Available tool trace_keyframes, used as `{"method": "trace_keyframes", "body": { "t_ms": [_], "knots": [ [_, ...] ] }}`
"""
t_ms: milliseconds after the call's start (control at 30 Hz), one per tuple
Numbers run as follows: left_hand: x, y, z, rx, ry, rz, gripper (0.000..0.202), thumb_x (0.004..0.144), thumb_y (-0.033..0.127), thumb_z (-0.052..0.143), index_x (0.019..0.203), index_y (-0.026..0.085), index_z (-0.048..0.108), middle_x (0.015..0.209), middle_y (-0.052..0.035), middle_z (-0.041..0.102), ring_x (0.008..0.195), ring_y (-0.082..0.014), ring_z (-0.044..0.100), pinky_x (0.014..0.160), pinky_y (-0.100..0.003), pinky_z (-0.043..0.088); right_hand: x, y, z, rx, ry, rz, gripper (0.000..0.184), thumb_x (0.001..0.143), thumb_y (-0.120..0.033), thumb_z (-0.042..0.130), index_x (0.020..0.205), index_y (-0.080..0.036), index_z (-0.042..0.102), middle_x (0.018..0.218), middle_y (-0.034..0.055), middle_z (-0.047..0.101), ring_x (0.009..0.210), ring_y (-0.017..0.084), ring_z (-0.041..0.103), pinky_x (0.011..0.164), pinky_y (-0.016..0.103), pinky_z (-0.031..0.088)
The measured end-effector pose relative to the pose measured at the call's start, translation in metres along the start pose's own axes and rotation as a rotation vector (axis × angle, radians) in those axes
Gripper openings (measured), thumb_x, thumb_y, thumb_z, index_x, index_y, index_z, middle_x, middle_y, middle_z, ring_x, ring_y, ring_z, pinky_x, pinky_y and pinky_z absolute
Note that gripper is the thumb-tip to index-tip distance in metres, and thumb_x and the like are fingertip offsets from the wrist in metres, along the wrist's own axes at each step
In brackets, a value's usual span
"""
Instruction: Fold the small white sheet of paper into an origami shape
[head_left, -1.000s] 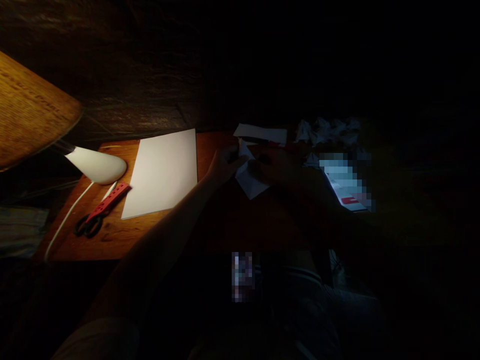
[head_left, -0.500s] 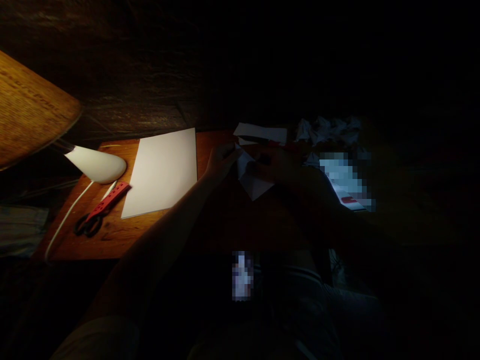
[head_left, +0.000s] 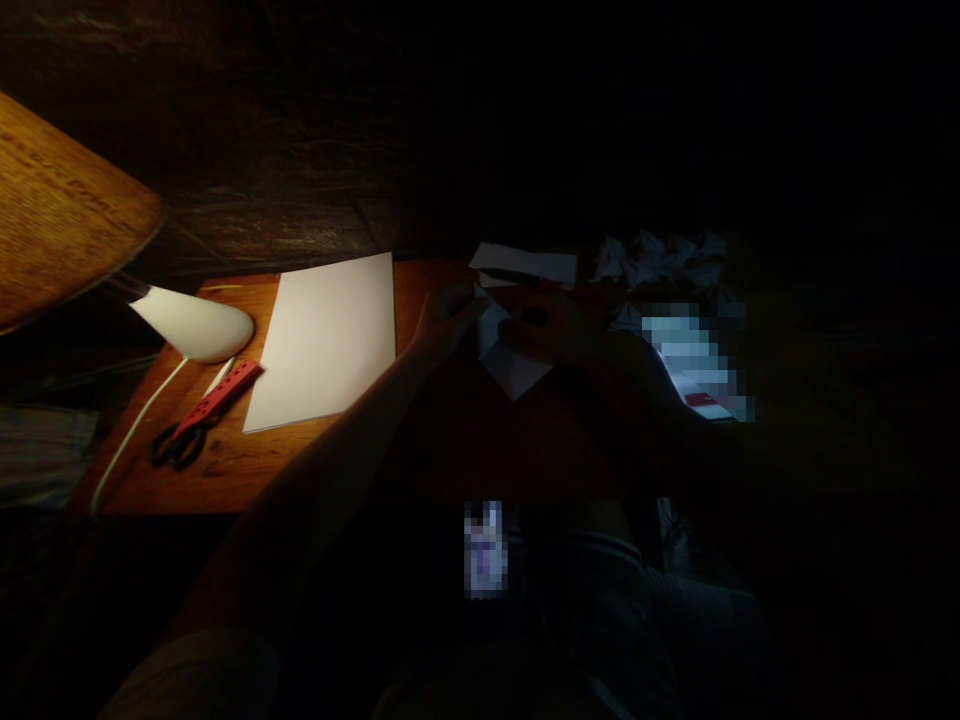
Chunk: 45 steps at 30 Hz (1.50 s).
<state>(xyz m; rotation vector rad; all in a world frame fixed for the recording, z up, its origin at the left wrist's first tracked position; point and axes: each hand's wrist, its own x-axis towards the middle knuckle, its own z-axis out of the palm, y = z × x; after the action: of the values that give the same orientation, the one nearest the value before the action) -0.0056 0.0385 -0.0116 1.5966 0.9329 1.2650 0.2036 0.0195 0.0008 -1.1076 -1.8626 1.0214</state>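
Note:
A folded sheet of paper [head_left: 517,372], with a creased corner pointing towards me, is held between my hands above the wooden table [head_left: 442,450]. My left hand [head_left: 448,312] pinches its upper left tip. On its right side, my right hand [head_left: 551,325] grips the paper with closed fingers, mostly lost in shadow. Just behind the hands lies a white paper strip [head_left: 529,262], with a dark, blade-like tool [head_left: 510,276] with a red part across it. To the left rests a stack of blank white paper [head_left: 330,340].
At the left stands a lamp with a wooden shade [head_left: 67,210] and white base [head_left: 195,325]. Black-handled scissors [head_left: 178,446] lie by a red strip with holes [head_left: 221,395]. Several folded paper pieces [head_left: 660,258] sit at the back right, behind a lit screen [head_left: 694,365].
The view has shifted very slightly. Both hands keep hold of the folded paper, which looks nearly the same as before.

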Motion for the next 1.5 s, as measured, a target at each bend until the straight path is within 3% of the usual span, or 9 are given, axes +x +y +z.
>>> {"method": "trace_keyframes", "body": {
  "t_ms": [367, 667, 767, 933, 1033, 1233, 1500],
  "knots": [
    [0.001, -0.01, -0.002, -0.024, 0.027, -0.053, 0.049, 0.079, 0.058, 0.088, 0.067, 0.018, 0.063, 0.065, 0.0006, 0.058, 0.062, -0.0105, 0.051, 0.056, -0.024, 0.038, -0.003, -0.01, 0.0, -0.015, 0.018, 0.024, 0.026, 0.082, -0.038, 0.068, 0.067, -0.022, 0.054, 0.068, -0.0018, 0.054, 0.066, 0.013, 0.046, 0.061, 0.029, 0.037],
    [0.001, -0.006, -0.002, -0.023, 0.001, -0.082, 0.042, 0.082, 0.052, 0.087, 0.068, 0.019, 0.065, 0.065, 0.0001, 0.061, 0.062, -0.0115, 0.054, 0.056, -0.025, 0.043, -0.001, -0.01, -0.002, -0.052, -0.001, 0.071, 0.023, 0.084, -0.037, 0.068, 0.068, -0.021, 0.059, 0.069, -0.0004, 0.058, 0.066, 0.014, 0.048, 0.061, 0.03, 0.037],
    [0.001, -0.004, -0.001, 0.004, 0.001, -0.045, 0.047, 0.083, 0.058, 0.086, 0.066, 0.019, 0.064, 0.063, 0.0006, 0.058, 0.06, -0.0118, 0.052, 0.055, -0.026, 0.039, -0.002, -0.007, -0.002, -0.066, 0.003, 0.026, 0.023, 0.084, -0.038, 0.068, 0.07, -0.021, 0.06, 0.071, -0.0004, 0.06, 0.066, 0.014, 0.049, 0.061, 0.03, 0.037],
    [0.001, -0.002, -0.001, 0.06, 0.097, 0.017, 0.067, 0.083, 0.077, 0.079, 0.058, 0.02, 0.055, 0.058, 0.0026, 0.041, 0.056, -0.01, 0.037, 0.051, -0.028, 0.025, -0.003, -0.003, -0.002, -0.118, 0.011, -0.007, 0.023, 0.083, -0.039, 0.07, 0.071, -0.021, 0.062, 0.072, 0.0008, 0.064, 0.067, 0.015, 0.052, 0.061, 0.03, 0.035],
    [0.002, -0.003, -0.001, 0.067, 0.11, 0.002, 0.07, 0.08, 0.082, 0.078, 0.057, 0.02, 0.054, 0.058, 0.0023, 0.041, 0.056, -0.0101, 0.033, 0.051, -0.029, 0.021, -0.003, -0.003, -0.002, -0.118, 0.027, -0.009, 0.021, 0.082, -0.037, 0.071, 0.071, -0.021, 0.063, 0.072, 0.0006, 0.064, 0.068, 0.015, 0.054, 0.062, 0.03, 0.037],
    [0.003, -0.007, -0.001, 0.038, 0.113, 0.013, 0.07, 0.081, 0.079, 0.079, 0.056, 0.02, 0.053, 0.058, 0.0024, 0.039, 0.056, -0.0094, 0.035, 0.051, -0.028, 0.024, -0.002, -0.004, -0.002, -0.124, 0.06, 0.009, 0.013, 0.079, -0.029, 0.072, 0.072, -0.02, 0.066, 0.074, 0.0012, 0.068, 0.07, 0.016, 0.057, 0.065, 0.03, 0.041],
    [0.001, -0.005, -0.002, 0.009, 0.109, -0.04, 0.063, 0.082, 0.073, 0.082, 0.059, 0.02, 0.057, 0.057, 0.0022, 0.044, 0.057, -0.0104, 0.041, 0.05, -0.026, 0.03, -0.003, -0.005, -0.01, -0.178, -0.036, 0.046, 0.017, 0.081, -0.037, 0.075, 0.078, -0.02, 0.073, 0.078, 0.0042, 0.073, 0.07, 0.018, 0.061, 0.062, 0.03, 0.041]
  ]
}}
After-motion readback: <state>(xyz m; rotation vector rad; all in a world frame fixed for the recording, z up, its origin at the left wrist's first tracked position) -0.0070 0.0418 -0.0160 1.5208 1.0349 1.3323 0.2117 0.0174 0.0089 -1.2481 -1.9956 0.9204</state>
